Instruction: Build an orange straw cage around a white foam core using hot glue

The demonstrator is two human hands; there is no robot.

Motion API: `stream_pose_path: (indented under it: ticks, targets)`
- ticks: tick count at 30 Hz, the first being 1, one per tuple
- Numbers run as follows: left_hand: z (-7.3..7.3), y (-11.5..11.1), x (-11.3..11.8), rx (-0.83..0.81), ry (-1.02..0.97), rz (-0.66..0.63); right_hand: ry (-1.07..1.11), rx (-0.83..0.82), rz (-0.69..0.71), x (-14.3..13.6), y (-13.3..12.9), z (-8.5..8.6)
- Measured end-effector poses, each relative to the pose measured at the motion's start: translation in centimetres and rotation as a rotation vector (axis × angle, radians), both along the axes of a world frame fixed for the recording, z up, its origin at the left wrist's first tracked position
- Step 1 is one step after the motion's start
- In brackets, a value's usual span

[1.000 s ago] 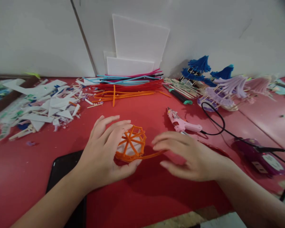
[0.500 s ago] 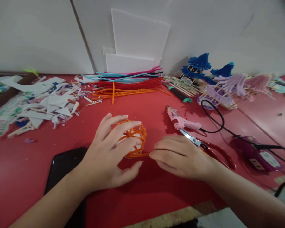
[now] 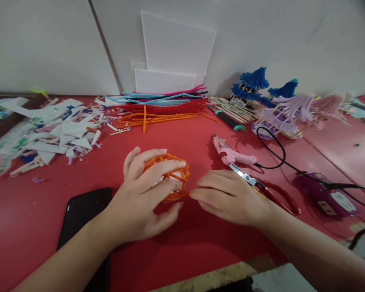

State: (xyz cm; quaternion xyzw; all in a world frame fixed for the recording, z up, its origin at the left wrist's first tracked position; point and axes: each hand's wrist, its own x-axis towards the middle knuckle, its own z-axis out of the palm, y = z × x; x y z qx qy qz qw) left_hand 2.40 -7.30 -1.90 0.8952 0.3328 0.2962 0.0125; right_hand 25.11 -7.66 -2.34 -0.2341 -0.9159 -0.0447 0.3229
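Observation:
Under the fingers of my left hand (image 3: 149, 194) sits a small round openwork piece (image 3: 178, 175), made of orange pipe cleaners with white showing inside. The left fingers curve over its top and left side, with the thumb at its near edge. My right hand (image 3: 228, 198) is closed, thumb and fingers pinching the end of an orange strand at the piece's lower right. Just beyond the right hand lie red-handled scissors (image 3: 273, 190), partly covered by it, and a pink glue gun (image 3: 232, 154).
A black phone (image 3: 82, 215) lies by my left forearm. White scraps (image 3: 67, 134) are heaped at left. Bundled pipe cleaners (image 3: 164, 106) lie at the back before white boards (image 3: 176, 44). A cutter (image 3: 229, 120), blue and lilac models (image 3: 292, 107) and a purple socket block (image 3: 325, 198) stand right.
The orange piece has turned slightly under my left hand, and its fingers reach a little further over it. My right hand has shifted slightly left and up, still pinching the strand.

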Motion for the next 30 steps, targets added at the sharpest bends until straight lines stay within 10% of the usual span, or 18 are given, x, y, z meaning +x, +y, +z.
stream_pose_path:
  ticks: [30]
  targets:
    - [-0.27,0.02,0.12,0.069,0.019,0.036,0.060,-0.107,-0.002,-0.26,-0.13,-0.38]
